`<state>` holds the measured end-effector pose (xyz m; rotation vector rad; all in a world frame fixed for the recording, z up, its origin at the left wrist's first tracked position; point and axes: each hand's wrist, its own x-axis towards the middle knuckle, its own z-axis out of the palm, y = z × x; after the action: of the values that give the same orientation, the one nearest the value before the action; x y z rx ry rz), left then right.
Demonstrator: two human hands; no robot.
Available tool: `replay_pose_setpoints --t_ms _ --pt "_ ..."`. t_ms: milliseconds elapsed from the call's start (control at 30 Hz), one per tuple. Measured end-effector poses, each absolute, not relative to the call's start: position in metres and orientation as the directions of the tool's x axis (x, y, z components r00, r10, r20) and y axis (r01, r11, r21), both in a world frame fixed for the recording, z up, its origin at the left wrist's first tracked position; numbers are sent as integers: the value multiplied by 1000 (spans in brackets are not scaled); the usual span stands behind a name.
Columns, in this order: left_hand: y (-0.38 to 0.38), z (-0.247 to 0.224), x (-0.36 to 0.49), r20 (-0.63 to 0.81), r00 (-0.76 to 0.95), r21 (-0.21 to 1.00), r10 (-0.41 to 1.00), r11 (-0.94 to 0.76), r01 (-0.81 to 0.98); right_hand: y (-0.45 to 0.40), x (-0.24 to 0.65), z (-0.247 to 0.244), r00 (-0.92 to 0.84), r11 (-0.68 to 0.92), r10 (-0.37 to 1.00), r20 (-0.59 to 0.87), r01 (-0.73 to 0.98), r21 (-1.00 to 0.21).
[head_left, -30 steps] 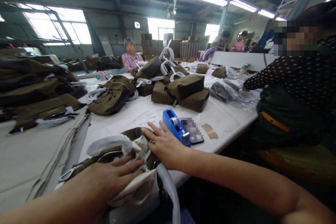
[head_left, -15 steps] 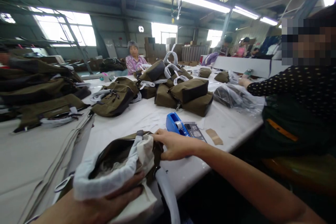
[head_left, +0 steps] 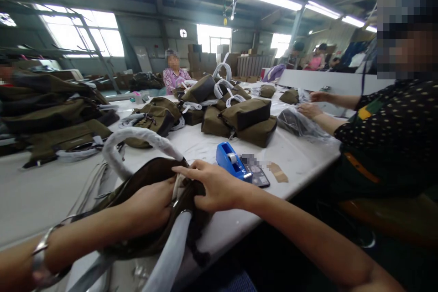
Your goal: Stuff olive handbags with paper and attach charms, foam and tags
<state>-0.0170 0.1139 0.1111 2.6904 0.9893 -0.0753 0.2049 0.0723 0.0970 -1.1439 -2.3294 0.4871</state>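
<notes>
An olive handbag (head_left: 150, 169) lies on the table in front of me, its mouth toward me and its handles wrapped in white padding (head_left: 119, 146). My left hand (head_left: 150, 203) reaches into the mouth; its fingers are hidden beside a bit of cream lining (head_left: 178, 187). At the bag's right end, my right hand (head_left: 217, 187) grips the rim near the zipper, thumb below and fingers above. Just beyond that hand stands a blue tape dispenser (head_left: 232, 162).
A phone (head_left: 256, 171) and a brown paper piece (head_left: 278, 172) lie right of the dispenser. Olive bags (head_left: 246, 116) are piled across the table, with more stacked at left (head_left: 51, 114). At right, a co-worker's hands (head_left: 313, 105) handle a plastic-wrapped bag (head_left: 301, 123).
My left hand has gone from the bag's outer near side into its mouth. The cream lining that hung out is mostly inside now, and one wrapped handle has swung to the far side.
</notes>
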Motion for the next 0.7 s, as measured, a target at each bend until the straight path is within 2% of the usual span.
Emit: replay_pose_setpoints --t_ms 67,133,200,267,333,433,600,700 --pt "120 111 -13 -135 737 234 662 -702 673 61 208 89 -450 583 807 382 708 -398" --pt "122 112 -19 -113 775 294 622 -724 624 46 213 77 -433 597 765 477 754 -273" --pt "122 115 -34 -93 811 363 578 -738 569 31 218 64 -495 675 668 555 717 -173" --pt "119 118 -50 -62 809 374 585 -738 562 20 220 51 -554 758 550 625 645 -95" --pt "117 119 -59 -33 840 344 542 -783 519 15 218 38 -570 809 472 672 583 -74" --pt "118 115 -58 -15 919 301 393 -875 379 17 207 20 -540 851 423 728 512 -114" --pt "124 111 -35 -71 962 236 265 -932 274 32 184 -7 -315 771 372 873 628 -102" --pt "130 107 -23 -114 964 237 240 -936 261 43 172 -23 -272 794 325 906 599 -105"
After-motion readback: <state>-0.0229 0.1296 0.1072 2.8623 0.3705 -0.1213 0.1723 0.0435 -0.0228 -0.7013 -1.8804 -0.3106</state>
